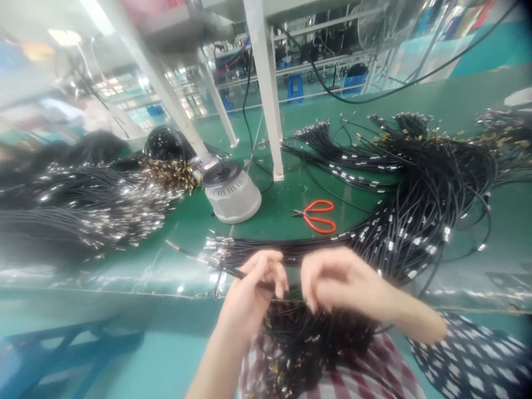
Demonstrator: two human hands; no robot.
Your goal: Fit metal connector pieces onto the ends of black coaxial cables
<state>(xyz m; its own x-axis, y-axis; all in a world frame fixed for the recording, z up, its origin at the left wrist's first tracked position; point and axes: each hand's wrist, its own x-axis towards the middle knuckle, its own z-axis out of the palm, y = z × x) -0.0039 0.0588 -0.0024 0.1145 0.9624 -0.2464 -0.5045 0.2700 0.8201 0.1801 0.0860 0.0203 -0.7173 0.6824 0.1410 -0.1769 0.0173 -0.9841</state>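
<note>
My left hand (pixel 253 291) is closed in a pinch on a thin black cable (pixel 239 271) at the near edge of the green table (pixel 282 199). My right hand (pixel 336 282) hovers just to its right, fingers curled down over a tangle of black cables (pixel 307 338) lying in my lap; what it holds, if anything, is hidden. A flat bundle of black cables with metal ends (pixel 266 249) lies on the table just beyond both hands.
Red-handled scissors (pixel 318 215) lie mid-table. A round grey-white device (pixel 230 191) stands left of them beside a white frame post (pixel 266 94). Large cable heaps sit at the left (pixel 83 205) and right (pixel 424 183). A blue stool (pixel 58 343) stands at the lower left.
</note>
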